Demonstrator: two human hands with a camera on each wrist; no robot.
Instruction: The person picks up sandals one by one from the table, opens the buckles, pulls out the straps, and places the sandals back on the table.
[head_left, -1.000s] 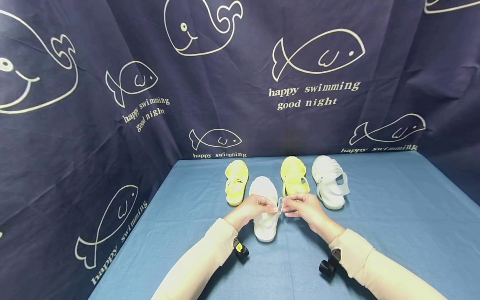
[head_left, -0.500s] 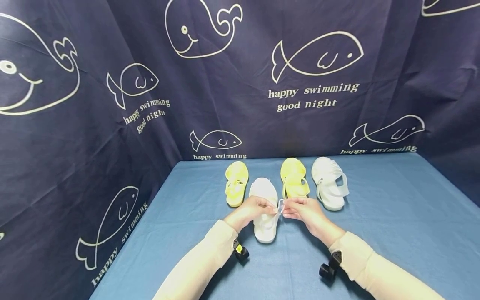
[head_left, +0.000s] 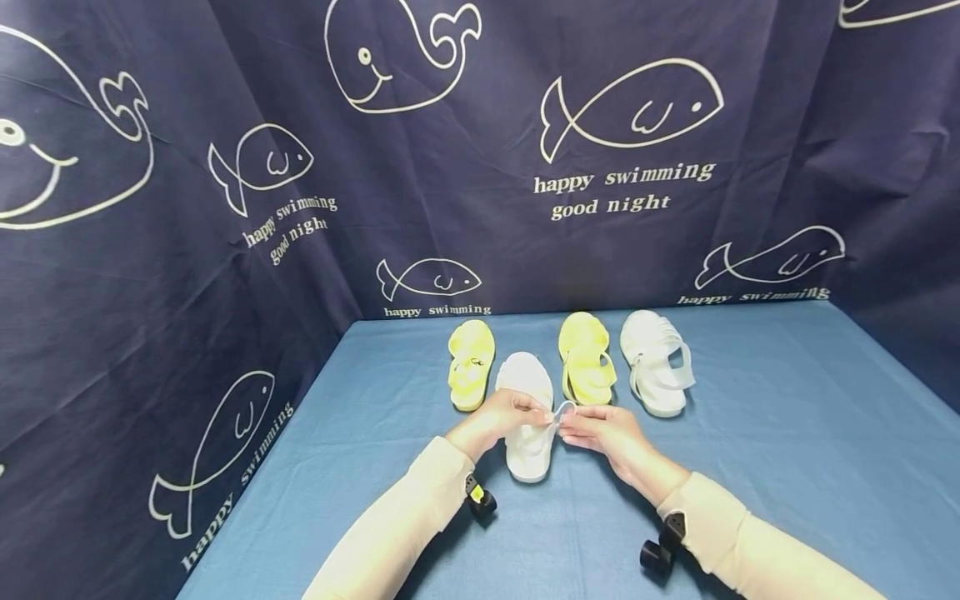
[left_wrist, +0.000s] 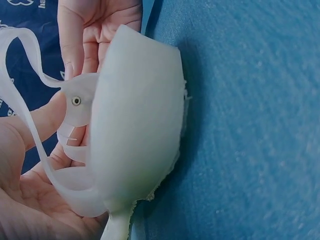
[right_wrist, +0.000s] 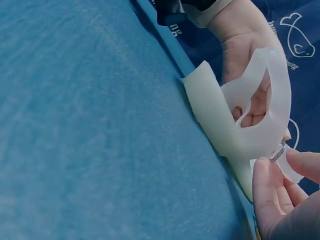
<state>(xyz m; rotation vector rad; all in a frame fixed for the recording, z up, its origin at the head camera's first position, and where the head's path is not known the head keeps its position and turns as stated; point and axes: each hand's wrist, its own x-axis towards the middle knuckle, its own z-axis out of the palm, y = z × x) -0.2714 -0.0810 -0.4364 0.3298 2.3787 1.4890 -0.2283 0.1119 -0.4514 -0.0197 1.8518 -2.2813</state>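
Observation:
A white sandal [head_left: 528, 457] lies toe-away on the blue cloth. My left hand [head_left: 504, 418] reaches over it from the left and pinches its right side with thumb and fingers. In the left wrist view a metal rivet [left_wrist: 76, 101] shows on the translucent strap [left_wrist: 22, 107] near the left thumb. From the right, my right hand [head_left: 611, 437] pinches a clear loose strap end [right_wrist: 289, 167] between thumb and fingers, close to the left fingertips. The exact join between strap and sandal is partly hidden by fingers.
A yellow sandal [head_left: 471, 365] lies behind and left of the worked one. Another yellow sandal [head_left: 585, 354] and a second white sandal [head_left: 654, 362] stand at the back right. A dark printed curtain [head_left: 450, 200] rises along the cloth's back and left.
My right hand has come slightly lower and nearer the body, and the clear strap end now bows up in a rounder loop. The left hand keeps its hold on the sandal.

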